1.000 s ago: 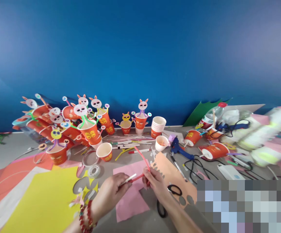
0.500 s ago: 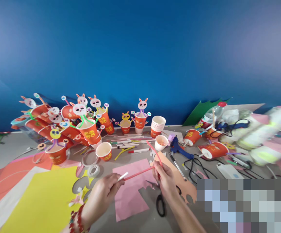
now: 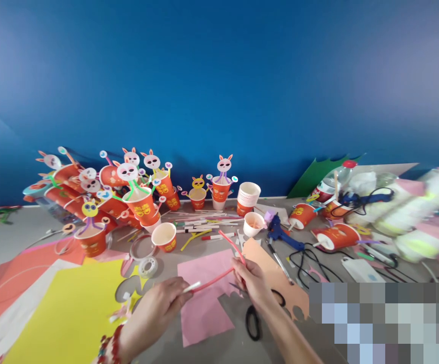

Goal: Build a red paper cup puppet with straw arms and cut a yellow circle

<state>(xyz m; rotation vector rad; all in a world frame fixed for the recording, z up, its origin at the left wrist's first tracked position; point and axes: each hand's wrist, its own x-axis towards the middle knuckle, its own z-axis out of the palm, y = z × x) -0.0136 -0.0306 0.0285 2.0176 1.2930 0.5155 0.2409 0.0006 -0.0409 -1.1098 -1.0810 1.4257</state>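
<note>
Tabletop [image 3: 10, 237] cluttered; pink paper sheet [image 3: 204, 308] beneath hands. Red pipe cleaner [image 3: 219, 273] held above it, bent mid-length. Likely light, soft, bendable; take hold near ends. Left hand [image 3: 162, 303] fingers pinch white tip; right hand [image 3: 251, 280] fingers clamp bend.

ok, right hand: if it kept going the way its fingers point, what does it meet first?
The right hand points up and away across the table. Beyond the pink pipe cleaner it grips, the first thing looks like the small white cup, possibly the loose markers before it; depth is unclear.
</note>
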